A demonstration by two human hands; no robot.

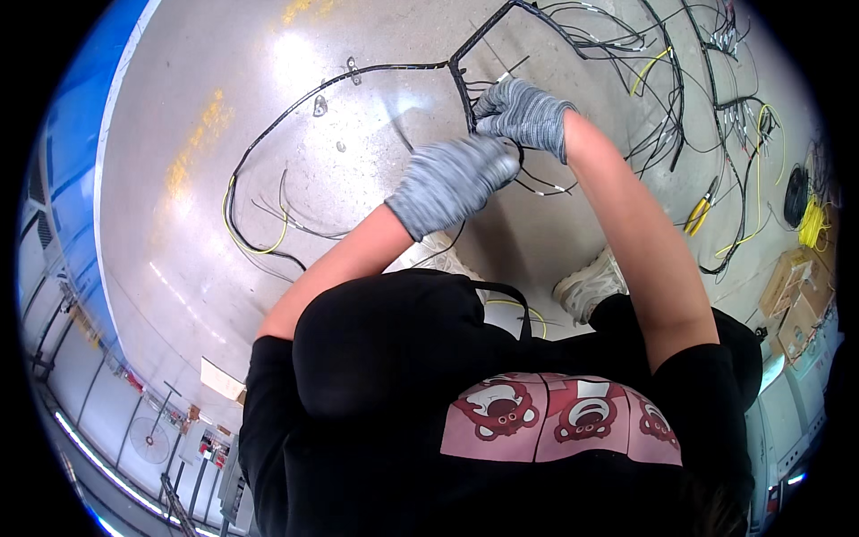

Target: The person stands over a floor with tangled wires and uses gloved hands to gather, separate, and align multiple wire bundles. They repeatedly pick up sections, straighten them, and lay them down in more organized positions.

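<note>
A black wire harness (376, 69) with a thick wrapped trunk and thin branches lies on the grey floor (179, 224). Both my hands wear grey knitted gloves and are close together at the middle of it. My left hand (455, 183) is closed round the lower end of the trunk, its thumb side toward the right. Just above and to the right, my right hand (526, 116) is closed on the same trunk, fingers curled inward. My gloves hide the gripped stretch. Loose thin wires (550, 190) with white tags come out below the right hand.
Pliers with yellow handles (698, 215) lie at the right among more cable branches. Beyond them are a black cable coil (795, 197), a yellow wire coil (814, 222) and cardboard boxes (789, 285). My shoes (591, 285) stand close below the harness. A blue surface (76, 188) borders the left.
</note>
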